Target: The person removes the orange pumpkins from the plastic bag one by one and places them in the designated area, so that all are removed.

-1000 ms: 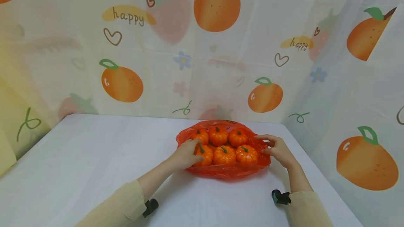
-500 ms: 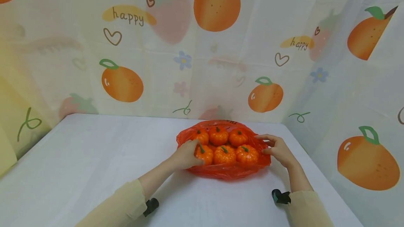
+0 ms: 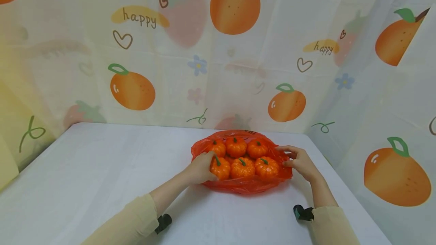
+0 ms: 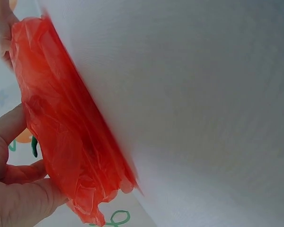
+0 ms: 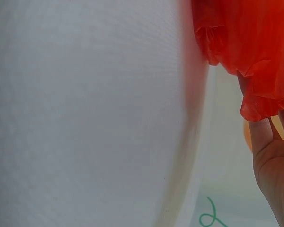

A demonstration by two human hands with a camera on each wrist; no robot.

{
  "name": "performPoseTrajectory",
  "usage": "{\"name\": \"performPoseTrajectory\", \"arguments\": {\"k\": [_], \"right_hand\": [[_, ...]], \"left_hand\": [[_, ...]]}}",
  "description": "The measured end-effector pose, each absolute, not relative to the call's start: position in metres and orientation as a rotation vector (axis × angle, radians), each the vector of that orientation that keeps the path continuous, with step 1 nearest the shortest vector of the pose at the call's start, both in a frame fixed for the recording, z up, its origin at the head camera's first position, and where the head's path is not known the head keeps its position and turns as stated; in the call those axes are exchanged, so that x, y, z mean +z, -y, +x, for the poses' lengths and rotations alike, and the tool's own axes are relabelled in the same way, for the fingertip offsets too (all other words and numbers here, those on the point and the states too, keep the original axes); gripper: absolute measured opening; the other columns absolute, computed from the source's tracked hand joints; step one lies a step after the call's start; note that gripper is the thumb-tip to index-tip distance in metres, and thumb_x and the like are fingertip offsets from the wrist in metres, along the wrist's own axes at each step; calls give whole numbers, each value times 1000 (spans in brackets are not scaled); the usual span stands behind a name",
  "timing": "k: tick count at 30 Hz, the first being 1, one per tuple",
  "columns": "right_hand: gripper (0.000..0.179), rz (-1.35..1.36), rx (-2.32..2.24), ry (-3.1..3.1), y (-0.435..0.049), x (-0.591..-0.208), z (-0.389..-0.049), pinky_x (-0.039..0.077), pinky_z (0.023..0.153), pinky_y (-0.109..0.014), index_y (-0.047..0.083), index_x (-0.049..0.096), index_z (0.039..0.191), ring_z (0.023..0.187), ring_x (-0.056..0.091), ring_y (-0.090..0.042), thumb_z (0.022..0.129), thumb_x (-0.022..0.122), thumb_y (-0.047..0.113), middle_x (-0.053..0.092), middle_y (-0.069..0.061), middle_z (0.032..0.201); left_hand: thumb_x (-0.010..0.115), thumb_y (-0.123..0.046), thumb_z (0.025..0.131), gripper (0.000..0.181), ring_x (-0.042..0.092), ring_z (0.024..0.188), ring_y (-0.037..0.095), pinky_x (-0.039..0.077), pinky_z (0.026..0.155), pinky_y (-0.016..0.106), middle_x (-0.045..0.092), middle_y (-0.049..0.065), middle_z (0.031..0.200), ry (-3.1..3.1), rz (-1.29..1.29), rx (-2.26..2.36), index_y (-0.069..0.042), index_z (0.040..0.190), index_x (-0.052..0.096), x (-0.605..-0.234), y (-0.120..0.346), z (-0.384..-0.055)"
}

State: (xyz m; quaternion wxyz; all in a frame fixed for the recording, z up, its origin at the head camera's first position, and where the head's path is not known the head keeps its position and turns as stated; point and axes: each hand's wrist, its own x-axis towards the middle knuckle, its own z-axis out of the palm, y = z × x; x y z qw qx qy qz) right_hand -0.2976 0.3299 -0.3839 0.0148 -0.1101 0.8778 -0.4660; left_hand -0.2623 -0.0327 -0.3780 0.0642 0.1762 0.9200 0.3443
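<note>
A red plastic bag, its mouth spread wide, lies on the white table with several small orange pumpkins in it. They stand in two rows, green stems up. My left hand reaches in over the left rim and grips the front-left pumpkin, thumb at its near side; the fingertips are hidden. In the left wrist view, the bag's wall hides most of that grip. At the other end my right hand holds the bag's right edge. The right wrist view shows that edge between thumb and fingers.
The white table stretches left and in front of the bag. Its back edge meets a fruit-print curtain, which also hangs along the right side. Dark wrist-worn devices sit below the left and right cuffs.
My left thumb has moved down and in against the front-left pumpkin, which has shifted very slightly. The right hand and the bag have stayed in place.
</note>
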Motion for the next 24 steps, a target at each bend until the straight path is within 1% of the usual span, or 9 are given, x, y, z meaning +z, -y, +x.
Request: {"name": "performPoseTrajectory", "arguments": {"k": [7,12,15,19,24], "right_hand": [[47,-349,-1410,-2780,-329,-383,-298,56,98,-47,2,65,128,136,44,-44,81,59,1,53,-23,144],[41,-339,-1396,-2800,-327,-382,-299,56,97,-44,-1,68,122,137,42,-44,81,59,1,54,-24,143],[39,-330,-1396,-2813,-326,-381,-299,56,98,-45,-2,69,119,136,42,-44,82,58,1,54,-24,142],[37,-314,-1396,-2829,-326,-382,-300,56,98,-45,-1,70,119,135,44,-43,83,59,1,55,-24,141],[33,-325,-1393,-2844,-327,-382,-301,58,95,-41,-2,71,115,133,45,-42,85,60,2,57,-24,139]], "left_hand": [[85,-17,75,70,55,116,28,52,103,49,60,15,125,-2774,527,1067,1,134,50,-379,36,-263],[86,-20,74,68,56,111,26,53,100,49,61,13,119,-2774,523,1091,0,129,52,-379,37,-262],[86,-20,74,66,56,109,25,54,99,48,61,11,117,-2775,524,1111,0,127,53,-379,38,-261],[86,-21,74,66,56,109,24,54,98,47,61,11,118,-2771,506,1136,-1,128,53,-377,38,-260],[86,-23,74,67,56,110,25,55,98,48,60,11,120,-2753,498,1165,-2,129,53,-376,38,-258]]}}
